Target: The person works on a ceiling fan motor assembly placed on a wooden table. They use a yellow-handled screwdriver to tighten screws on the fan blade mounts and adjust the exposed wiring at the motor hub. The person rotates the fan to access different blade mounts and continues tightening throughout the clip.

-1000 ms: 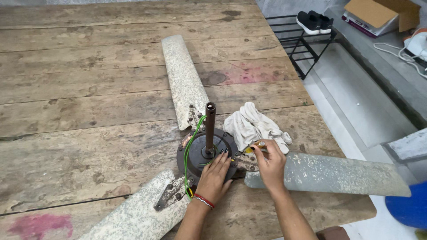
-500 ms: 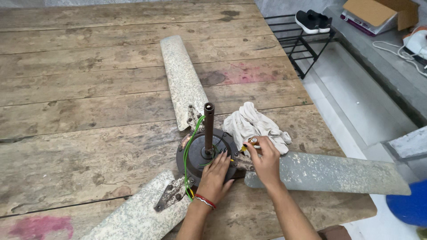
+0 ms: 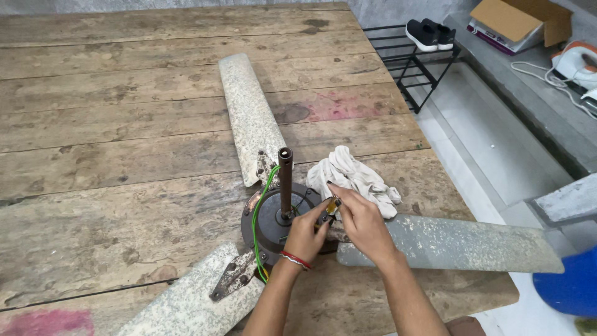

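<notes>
Subject: ceiling fan [image 3: 283, 221] lying motor-up on a weathered plank bench [image 3: 124, 124], just below frame centre, its brown downrod [image 3: 285, 180] standing upright.
Motor housing: dark round metal body [image 3: 267, 227]; judged heavy and rigid, best steadied from above by a flat palm or gripped at the rod.
Blades: three speckled, worn blades, one toward the upper centre [image 3: 249, 115], one toward the lower left [image 3: 186, 298], one toward the right [image 3: 454, 242]; judged thin, stiff and springy, so poor places to lift from.
Wiring: green and yellow leads [image 3: 260, 211] looped over the housing; soft, easily snagged.
Left hand [image 3: 306, 235]: fingers curled on the housing rim, bracing it; red thread band at the wrist.
Right hand [image 3: 360, 224]: fingertips pinched closed on a small yellowish part [image 3: 333, 205] at the blade root; its kind cannot be told.
Cloth: crumpled white rag [image 3: 351, 177] touching the housing's right side; limp, light.
Edges: the right blade overhangs the bench's right edge above the floor.
Open room: bare planks across the left and upper frame.
Surroundings: black wire rack with shoes [image 3: 429, 34] and a cardboard box [image 3: 519, 22], upper right.
</notes>
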